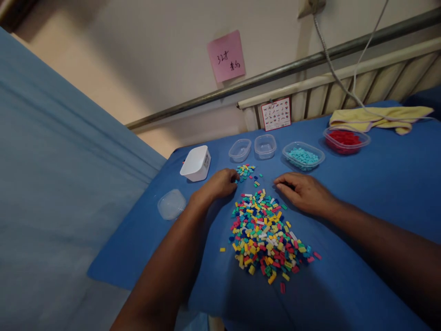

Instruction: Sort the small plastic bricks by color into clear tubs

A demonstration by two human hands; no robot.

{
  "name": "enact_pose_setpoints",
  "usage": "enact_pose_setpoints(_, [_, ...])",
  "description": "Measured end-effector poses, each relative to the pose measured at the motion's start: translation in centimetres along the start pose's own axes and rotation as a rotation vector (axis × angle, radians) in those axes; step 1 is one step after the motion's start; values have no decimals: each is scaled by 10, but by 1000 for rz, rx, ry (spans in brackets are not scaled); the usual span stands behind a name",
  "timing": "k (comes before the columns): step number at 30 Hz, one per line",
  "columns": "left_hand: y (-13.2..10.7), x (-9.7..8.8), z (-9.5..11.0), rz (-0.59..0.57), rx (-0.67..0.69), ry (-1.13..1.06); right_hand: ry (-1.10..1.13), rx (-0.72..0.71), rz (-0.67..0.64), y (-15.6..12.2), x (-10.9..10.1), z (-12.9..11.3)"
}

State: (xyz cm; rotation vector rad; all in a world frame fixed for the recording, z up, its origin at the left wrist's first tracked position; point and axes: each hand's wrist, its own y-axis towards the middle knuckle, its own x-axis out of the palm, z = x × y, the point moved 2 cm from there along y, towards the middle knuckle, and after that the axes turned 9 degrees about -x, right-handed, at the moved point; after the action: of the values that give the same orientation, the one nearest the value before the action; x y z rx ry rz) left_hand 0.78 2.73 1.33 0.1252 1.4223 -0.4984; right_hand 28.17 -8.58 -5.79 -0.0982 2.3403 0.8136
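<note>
A large heap of small toy building bricks (265,232) in mixed colours lies on the blue cloth between my forearms. Just beyond it is a smaller pile of bricks (245,171), mostly blue, green and yellow. My left hand (223,183) rests at the left edge of that small pile, fingers curled in; whatever they hold is hidden. To the right of the piles, my right hand (305,192) lies low over the cloth, thumb and fingertips brought together in a pinch. Anything between those tips is too small to make out. A few loose bricks (257,183) lie between my hands.
Two clear tubs (240,151) stand behind the small pile. Farther right are a tub of light-blue bricks (303,156) and a tub of red bricks (346,140), beside a yellow cloth (379,117). A white box (196,164) and a clear lid (171,204) lie left.
</note>
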Motion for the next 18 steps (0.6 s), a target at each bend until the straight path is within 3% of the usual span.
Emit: enact_pose_setpoints(18, [-3,-5,1,-2,5,-4,-4,3,-19,0,0,1])
